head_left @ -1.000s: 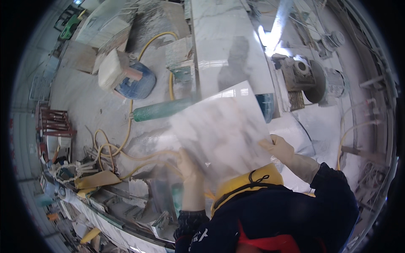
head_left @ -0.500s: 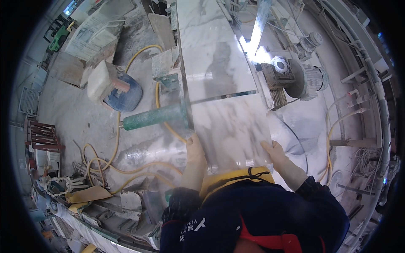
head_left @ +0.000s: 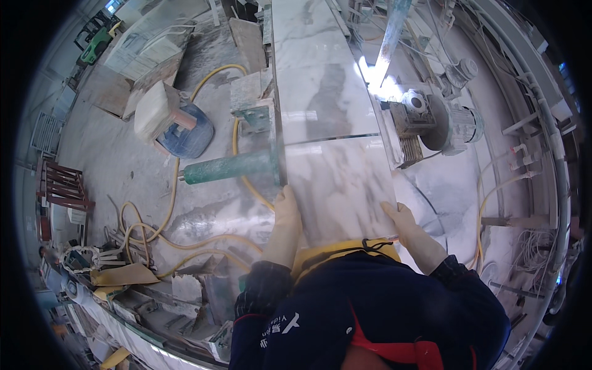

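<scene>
A near marble slab (head_left: pixel 342 185), white with grey-brown veins, lies in front of my body. My left hand (head_left: pixel 287 213), in a pale cream glove, grips its left edge. The right edge is held by my right hand (head_left: pixel 404 223), gloved alike, with the thumb on top; the fingers underneath are hidden. Beyond it lies a longer far marble slab (head_left: pixel 320 86) with a large grey patch, and only a thin dark seam shows between the two. A yellow apron (head_left: pixel 320 254) at my waist meets the slab's near edge.
A green roller (head_left: pixel 231 168) sticks out left of the slabs. Farther left stands a blue drum (head_left: pixel 191 135) with a white container (head_left: pixel 159 114) at it. A yellow hose (head_left: pixel 172 191) winds over the floor. A grey motor (head_left: pixel 456 126) sits to the right.
Both hands have pushed the near slab slightly away from my body. The dark gap before the far slab has narrowed to a thin seam. The whole view has shifted a little.
</scene>
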Demonstrator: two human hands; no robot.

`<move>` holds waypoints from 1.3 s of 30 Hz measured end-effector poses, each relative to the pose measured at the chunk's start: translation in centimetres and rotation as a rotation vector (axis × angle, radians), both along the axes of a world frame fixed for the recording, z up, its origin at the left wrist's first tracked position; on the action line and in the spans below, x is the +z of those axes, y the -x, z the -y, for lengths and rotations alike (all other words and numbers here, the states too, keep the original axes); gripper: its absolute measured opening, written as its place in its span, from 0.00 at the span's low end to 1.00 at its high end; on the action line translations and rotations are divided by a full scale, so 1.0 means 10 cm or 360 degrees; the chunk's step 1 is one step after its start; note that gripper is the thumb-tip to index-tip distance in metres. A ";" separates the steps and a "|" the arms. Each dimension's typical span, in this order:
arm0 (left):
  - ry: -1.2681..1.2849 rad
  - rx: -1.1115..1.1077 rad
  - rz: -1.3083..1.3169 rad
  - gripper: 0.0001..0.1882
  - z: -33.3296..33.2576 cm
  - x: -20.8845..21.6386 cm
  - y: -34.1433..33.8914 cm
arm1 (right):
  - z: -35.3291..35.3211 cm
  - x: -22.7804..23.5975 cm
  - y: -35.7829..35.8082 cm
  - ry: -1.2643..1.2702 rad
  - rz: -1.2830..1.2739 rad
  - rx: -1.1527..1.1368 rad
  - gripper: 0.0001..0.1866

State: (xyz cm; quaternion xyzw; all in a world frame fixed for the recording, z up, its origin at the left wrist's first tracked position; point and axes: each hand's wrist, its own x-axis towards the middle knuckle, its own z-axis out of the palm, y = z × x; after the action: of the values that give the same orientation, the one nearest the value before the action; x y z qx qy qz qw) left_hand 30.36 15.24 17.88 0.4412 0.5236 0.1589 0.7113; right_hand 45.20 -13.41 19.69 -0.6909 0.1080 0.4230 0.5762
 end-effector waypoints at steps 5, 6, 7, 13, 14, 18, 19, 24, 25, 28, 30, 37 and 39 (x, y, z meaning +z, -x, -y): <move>-0.0028 0.0026 -0.0026 0.23 -0.06 -0.08 -0.06 | 0.00 -0.06 -0.05 -0.0046 0.0015 0.0011 0.25; -0.0034 0.0040 -0.0043 0.23 -0.08 -0.08 -0.07 | -0.01 -0.07 -0.06 -0.0064 0.0020 0.0014 0.25; 0.0009 0.0014 -0.0032 0.22 -0.11 -0.08 -0.07 | -0.03 -0.08 -0.06 -0.0088 0.0009 0.0006 0.26; 0.0085 0.0004 -0.0003 0.21 -0.19 -0.09 -0.09 | -0.09 -0.07 -0.11 -0.0026 0.0056 0.0032 0.26; 0.0041 -0.0004 -0.0009 0.21 -0.20 -0.11 -0.10 | -0.10 -0.07 -0.12 -0.0025 0.0070 0.0046 0.26; 0.0013 -0.0305 -0.0003 0.23 -0.28 -0.21 -0.01 | -0.09 -0.10 -0.19 -0.0031 0.0102 0.0067 0.26; -0.0059 -0.0308 -0.0028 0.23 -0.27 -0.23 0.00 | -0.08 -0.12 -0.20 -0.0040 0.0100 0.0065 0.26; -0.0299 -0.0302 -0.0005 0.26 -0.15 -0.27 0.03 | -0.07 -0.24 -0.22 -0.0137 0.0093 0.0044 0.25; -0.0289 -0.0265 0.0010 0.27 -0.12 -0.27 0.01 | -0.06 -0.25 -0.22 -0.0178 0.0072 0.0023 0.25; -0.0271 -0.0193 -0.0012 0.27 -0.08 -0.26 -0.01 | -0.06 -0.26 -0.23 -0.0140 0.0086 0.0032 0.24; -0.0287 -0.0216 -0.0068 0.27 -0.09 -0.25 -0.02 | -0.07 -0.25 -0.23 -0.0125 0.0093 0.0045 0.24; -0.0272 -0.0173 0.0012 0.25 -0.13 -0.25 -0.07 | -0.11 -0.17 -0.32 -0.0087 0.0028 0.0136 0.26; -0.0265 -0.0188 -0.0049 0.25 -0.17 -0.27 -0.06 | -0.14 -0.11 -0.40 0.0094 0.0335 0.0326 0.28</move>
State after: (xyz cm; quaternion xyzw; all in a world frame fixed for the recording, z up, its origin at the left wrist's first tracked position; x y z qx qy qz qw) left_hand 30.99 16.91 15.20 0.5313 0.4924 0.1531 0.6722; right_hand 49.24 -12.02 18.56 -0.7554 -0.0116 0.4016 0.5177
